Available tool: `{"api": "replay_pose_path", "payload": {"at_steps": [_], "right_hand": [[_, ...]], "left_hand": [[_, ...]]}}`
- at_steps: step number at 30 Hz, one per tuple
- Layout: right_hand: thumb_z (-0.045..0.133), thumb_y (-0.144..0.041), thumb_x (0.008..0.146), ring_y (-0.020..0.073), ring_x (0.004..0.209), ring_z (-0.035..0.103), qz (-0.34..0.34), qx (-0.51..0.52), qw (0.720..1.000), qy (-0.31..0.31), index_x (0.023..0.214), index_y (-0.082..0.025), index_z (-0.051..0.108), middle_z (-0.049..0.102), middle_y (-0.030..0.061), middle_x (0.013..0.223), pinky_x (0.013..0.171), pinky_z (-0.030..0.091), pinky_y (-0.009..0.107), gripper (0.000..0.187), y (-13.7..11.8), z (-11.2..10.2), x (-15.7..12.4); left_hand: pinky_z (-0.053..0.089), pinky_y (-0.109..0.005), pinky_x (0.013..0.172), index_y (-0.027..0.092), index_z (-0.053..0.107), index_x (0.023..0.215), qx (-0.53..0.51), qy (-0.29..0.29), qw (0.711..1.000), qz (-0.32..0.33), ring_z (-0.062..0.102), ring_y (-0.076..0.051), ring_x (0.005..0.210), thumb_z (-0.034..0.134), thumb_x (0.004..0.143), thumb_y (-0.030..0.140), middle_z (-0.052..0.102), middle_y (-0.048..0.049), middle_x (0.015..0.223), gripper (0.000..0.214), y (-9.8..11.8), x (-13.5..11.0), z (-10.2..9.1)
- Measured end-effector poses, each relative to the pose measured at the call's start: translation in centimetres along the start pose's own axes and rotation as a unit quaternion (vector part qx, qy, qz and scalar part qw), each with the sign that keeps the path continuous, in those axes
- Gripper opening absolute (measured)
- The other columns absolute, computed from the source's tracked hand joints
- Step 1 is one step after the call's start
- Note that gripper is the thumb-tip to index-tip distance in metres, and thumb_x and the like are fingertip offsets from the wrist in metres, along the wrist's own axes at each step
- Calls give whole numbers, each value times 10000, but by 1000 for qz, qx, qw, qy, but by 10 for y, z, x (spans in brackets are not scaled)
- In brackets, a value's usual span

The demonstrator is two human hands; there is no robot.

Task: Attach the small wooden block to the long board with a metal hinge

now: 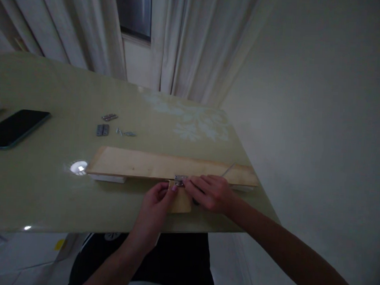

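Observation:
A long pale wooden board (138, 164) lies across the table, raised on small white blocks. A small metal hinge (180, 180) sits at its near edge, over a smaller wooden piece (180, 202) that sticks out toward me. My left hand (155, 207) pinches at the left side of the hinge and small piece, fingers closed. My right hand (208, 192) rests curled on the board's edge, its fingertips touching the right side of the hinge. Under that palm a dark object shows partly; I cannot make it out.
Two spare hinges (103, 130) and a few screws (125, 133) lie beyond the board. A black phone (16, 126) lies at the far left. The green glass table (49, 195) ends near my body and at the right; curtains and a wall stand behind.

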State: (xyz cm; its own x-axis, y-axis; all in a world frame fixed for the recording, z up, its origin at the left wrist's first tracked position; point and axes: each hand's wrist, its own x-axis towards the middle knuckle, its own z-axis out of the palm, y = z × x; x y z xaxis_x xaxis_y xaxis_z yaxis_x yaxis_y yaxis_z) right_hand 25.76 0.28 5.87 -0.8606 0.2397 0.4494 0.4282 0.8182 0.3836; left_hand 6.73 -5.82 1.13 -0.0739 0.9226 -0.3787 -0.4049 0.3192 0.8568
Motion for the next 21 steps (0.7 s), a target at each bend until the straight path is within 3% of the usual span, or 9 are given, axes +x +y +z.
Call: {"api": "replay_pose_path", "payload": {"at_steps": [5, 8, 13, 17, 21], "right_hand": [[610, -251, 1000, 126, 635, 583, 217, -31, 976, -14, 831, -187, 691, 670, 8, 738, 601, 363, 298, 197, -15, -10, -27], [599, -329, 1024, 130, 649, 598, 276, -11, 958, -74, 908, -182, 708, 686, 19, 787, 583, 329, 298, 217, -29, -5, -40], [551, -348, 1040, 143, 685, 633, 305, 26, 943, -130, 884, -201, 685, 692, 24, 823, 577, 332, 299, 252, -47, 9, -43], [660, -219, 928, 145, 680, 648, 314, 27, 934, -165, 908, -211, 672, 726, 27, 926, 532, 301, 300, 25, -52, 13, -35], [712, -134, 825, 151, 680, 664, 310, 27, 930, -197, 930, -209, 667, 743, 38, 993, 505, 284, 296, 137, -55, 14, -33]], "left_hand": [[556, -303, 740, 161, 729, 999, 43, 11, 999, -11, 755, -262, 879, 838, 713, 640, 812, -114, 963, 568, 1, 2, -7], [559, -301, 733, 169, 745, 993, 59, 9, 998, -15, 755, -266, 888, 838, 721, 631, 815, -113, 970, 545, 3, 3, -9], [556, -295, 747, 181, 743, 986, 66, 1, 998, -6, 753, -257, 892, 844, 723, 630, 815, -98, 972, 531, 2, 4, -10], [554, -297, 723, 181, 742, 1006, 77, 7, 997, 4, 751, -255, 864, 847, 719, 634, 814, -96, 976, 547, 0, 3, -11], [556, -302, 715, 181, 737, 973, 66, 20, 998, 2, 749, -255, 839, 857, 685, 659, 811, -97, 960, 571, 0, 3, -9]]}}
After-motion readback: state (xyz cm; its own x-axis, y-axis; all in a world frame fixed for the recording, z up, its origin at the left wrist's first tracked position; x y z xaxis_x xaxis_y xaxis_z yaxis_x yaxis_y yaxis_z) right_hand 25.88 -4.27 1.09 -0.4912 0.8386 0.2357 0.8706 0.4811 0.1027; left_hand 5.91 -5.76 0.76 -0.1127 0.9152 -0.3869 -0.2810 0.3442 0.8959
